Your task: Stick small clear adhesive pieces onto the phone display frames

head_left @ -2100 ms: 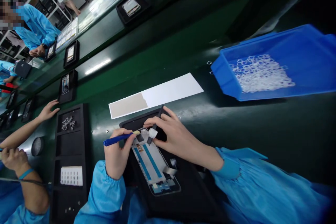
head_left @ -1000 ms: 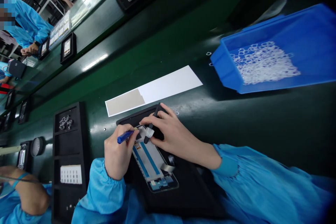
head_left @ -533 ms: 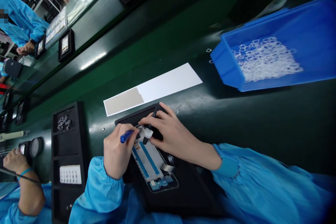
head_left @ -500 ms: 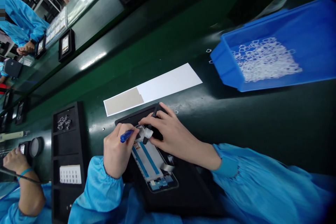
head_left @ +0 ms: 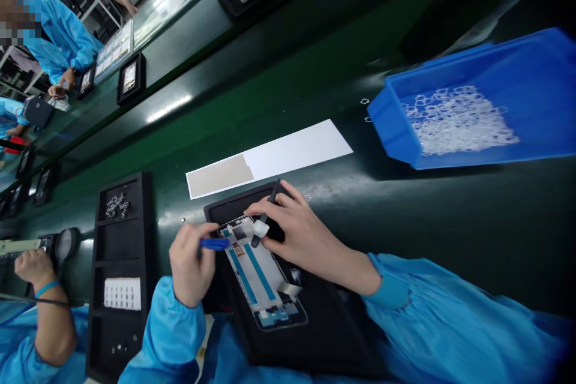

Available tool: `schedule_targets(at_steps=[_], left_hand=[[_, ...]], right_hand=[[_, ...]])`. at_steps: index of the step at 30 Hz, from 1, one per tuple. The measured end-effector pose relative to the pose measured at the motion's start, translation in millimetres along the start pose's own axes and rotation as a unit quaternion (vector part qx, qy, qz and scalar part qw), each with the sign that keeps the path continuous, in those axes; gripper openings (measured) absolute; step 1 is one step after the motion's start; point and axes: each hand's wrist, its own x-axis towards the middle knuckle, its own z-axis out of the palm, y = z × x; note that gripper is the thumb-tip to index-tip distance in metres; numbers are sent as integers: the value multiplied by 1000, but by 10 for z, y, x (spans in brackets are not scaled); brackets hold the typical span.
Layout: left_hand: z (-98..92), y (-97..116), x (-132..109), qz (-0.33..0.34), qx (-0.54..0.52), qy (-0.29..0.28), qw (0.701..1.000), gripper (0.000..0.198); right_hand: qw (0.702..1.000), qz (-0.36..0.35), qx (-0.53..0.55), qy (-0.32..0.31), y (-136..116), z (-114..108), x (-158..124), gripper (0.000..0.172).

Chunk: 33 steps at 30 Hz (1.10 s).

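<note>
An opened phone body [head_left: 252, 264] with blue strips lies tilted in a black foam tray [head_left: 333, 336]. My left hand [head_left: 192, 261] is at the phone's upper left edge, closed on a blue plastic pry tool [head_left: 215, 244] whose end reaches over that edge. Across the phone's top right corner, my right hand [head_left: 299, 222] grips a slim black stick-like tool [head_left: 272, 193] with a white piece [head_left: 261, 228] around its lower part. A silvery flex strip [head_left: 289, 289] sticks up at the phone's lower right side.
Beyond the tray lies a white card [head_left: 297, 145]. A blue bin [head_left: 405, 153] of small white frames stands right. On the left are a black compartment tray [head_left: 117, 240] with small parts and a co-worker's hand [head_left: 33, 267]. Phones in black holders [head_left: 131, 78] sit farther back.
My left hand has drawn left from the phone's top with the blue pry tool, uncovering the upper part. My right hand keeps its grip. The whole view has shifted slightly.
</note>
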Motion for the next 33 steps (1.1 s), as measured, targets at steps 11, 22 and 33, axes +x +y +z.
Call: schedule_targets(at_steps=[11, 22, 33], left_hand=[[159, 48, 1, 156, 226, -146, 950, 28], [25, -73, 152, 87, 91, -183, 975, 36], [520, -233, 966, 105, 121, -201, 966, 28]], right_hand=[[1000, -2, -18, 24, 34, 38, -19, 25], [975, 49, 97, 196, 56, -135, 28, 18], [930, 249, 224, 149, 496, -327, 658, 44]])
